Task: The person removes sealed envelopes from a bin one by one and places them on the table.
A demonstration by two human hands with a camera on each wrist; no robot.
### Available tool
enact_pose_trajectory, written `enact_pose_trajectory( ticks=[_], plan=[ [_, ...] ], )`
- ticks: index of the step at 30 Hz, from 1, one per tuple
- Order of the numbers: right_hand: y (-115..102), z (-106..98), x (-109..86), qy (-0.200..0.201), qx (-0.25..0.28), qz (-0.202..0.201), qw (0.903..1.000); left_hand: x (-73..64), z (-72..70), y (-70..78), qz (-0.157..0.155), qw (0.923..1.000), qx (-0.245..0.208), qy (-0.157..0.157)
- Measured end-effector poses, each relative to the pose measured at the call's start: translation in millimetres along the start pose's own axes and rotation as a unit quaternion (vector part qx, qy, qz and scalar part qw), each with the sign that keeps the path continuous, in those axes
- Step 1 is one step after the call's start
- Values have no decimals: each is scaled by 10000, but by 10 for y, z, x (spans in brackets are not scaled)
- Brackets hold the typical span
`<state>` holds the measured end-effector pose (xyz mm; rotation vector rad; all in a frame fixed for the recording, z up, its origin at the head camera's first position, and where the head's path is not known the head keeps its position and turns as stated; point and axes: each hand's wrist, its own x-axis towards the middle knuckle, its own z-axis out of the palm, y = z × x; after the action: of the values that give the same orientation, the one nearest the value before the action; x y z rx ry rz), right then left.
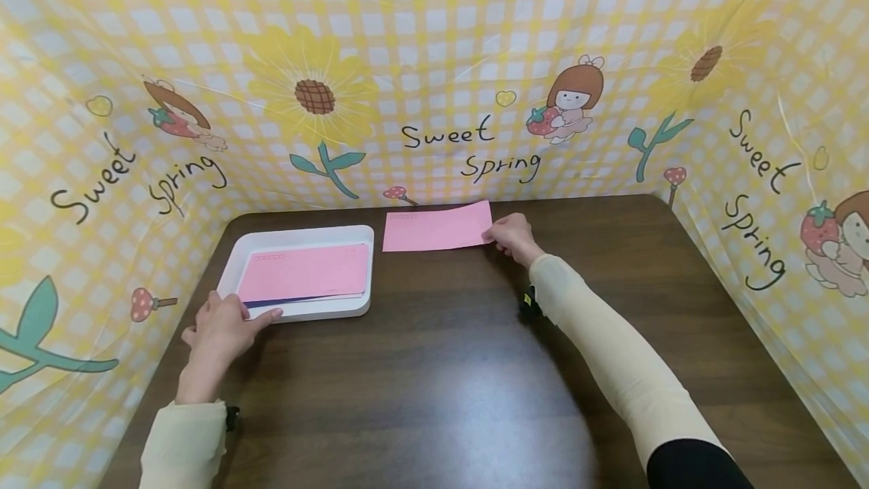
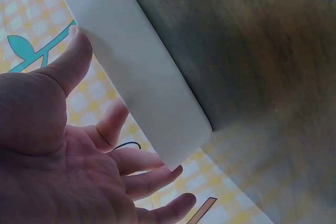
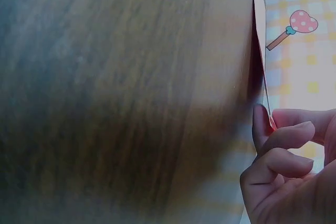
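Observation:
In the head view my right hand [image 1: 514, 237] pinches the right end of a pink envelope [image 1: 437, 229] at the back of the table. That end is lifted, and the left part lies low near the tabletop. The right wrist view shows the envelope's thin edge [image 3: 260, 35] between thumb and fingertips. My left hand [image 1: 222, 327] rests at the near left corner of a white tray [image 1: 299, 314], its thumb along the front rim and other fingers at the corner. Inside the tray lies another pink envelope [image 1: 305, 272], with a dark blue edge showing beneath it.
The dark wooden table [image 1: 434, 376] extends in front of and right of the tray. A yellow checked cloth [image 1: 421, 96] with printed flowers and lettering stands round the back and both sides, close behind the held envelope.

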<state>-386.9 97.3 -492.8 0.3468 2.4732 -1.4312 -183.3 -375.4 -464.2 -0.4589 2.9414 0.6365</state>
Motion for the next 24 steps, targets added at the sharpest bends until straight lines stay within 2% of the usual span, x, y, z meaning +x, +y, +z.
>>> enact_pose_trajectory(
  ticks=[9,24],
  plan=[
    [16,18,-7,-23,46,204,9998,-1,1,3,20,10000,-24,16],
    [25,-14,-45,-62,90,64,9999,-5,1,2,7,10000,22,-45]
  ],
)
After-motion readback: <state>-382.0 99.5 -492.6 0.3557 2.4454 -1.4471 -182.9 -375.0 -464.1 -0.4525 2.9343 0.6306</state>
